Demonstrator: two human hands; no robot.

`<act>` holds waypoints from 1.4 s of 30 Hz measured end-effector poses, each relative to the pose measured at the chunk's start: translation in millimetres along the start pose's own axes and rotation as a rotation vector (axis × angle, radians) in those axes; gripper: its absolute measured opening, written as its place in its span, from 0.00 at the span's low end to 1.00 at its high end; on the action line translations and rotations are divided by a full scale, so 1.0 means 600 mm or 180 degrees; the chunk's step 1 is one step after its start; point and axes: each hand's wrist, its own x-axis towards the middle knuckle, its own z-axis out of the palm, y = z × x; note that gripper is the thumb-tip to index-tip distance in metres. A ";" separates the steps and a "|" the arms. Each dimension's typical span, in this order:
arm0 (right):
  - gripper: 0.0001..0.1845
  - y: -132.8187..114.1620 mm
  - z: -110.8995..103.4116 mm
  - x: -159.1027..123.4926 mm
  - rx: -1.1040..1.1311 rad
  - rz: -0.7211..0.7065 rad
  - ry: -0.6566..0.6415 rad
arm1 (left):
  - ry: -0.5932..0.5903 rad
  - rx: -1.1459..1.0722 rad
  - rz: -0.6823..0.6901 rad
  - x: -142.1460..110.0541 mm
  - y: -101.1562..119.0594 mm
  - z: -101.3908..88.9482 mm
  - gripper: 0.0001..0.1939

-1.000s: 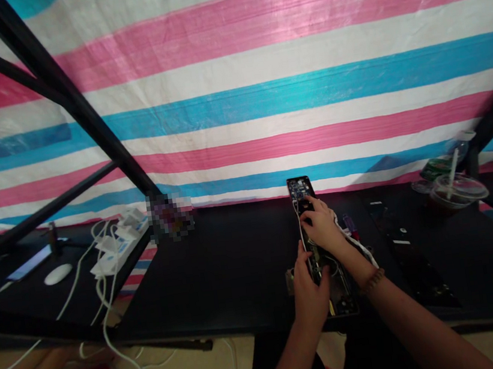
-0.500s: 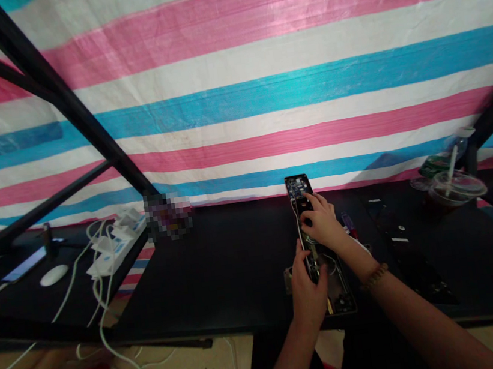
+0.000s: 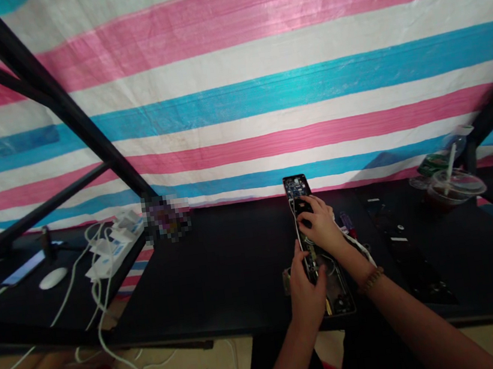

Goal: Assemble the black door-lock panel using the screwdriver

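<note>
Basically, opened elec. device [image 3: 314,254] lies under both hands, long axis approx. 11-to-5 o'clock, L hand [image 3: 306,291] grasping its 8-o'clock edge, R hand [image 3: 323,227] nearer its 11-o'clock end, fingers bent, can't tell if holding.

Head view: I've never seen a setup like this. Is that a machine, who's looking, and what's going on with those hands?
No robot here: these are a person's own bare hands, seen by a camera worn on their head, looking forward and down. On the black table lies a long, narrow opened device with circuit boards showing. The left hand rests along its left edge; the right hand reaches over its middle, though whether it pinches something is unclear. To the right are a purple-and-red tool and a drink cup; far left, a white power strip.
</note>
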 end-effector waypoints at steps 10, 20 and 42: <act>0.06 0.008 -0.004 0.014 -0.0044 -0.0128 -0.0313 | -0.0044 -0.0009 0.0007 -0.002 -0.012 0.004 0.17; 0.05 0.022 -0.007 0.024 0.0138 -0.0173 -0.0470 | -0.0019 -0.0045 -0.0004 -0.003 -0.016 0.007 0.16; 0.04 0.005 -0.007 0.022 0.0037 -0.0033 -0.0381 | -0.0016 -0.0067 -0.0045 -0.004 -0.015 0.006 0.17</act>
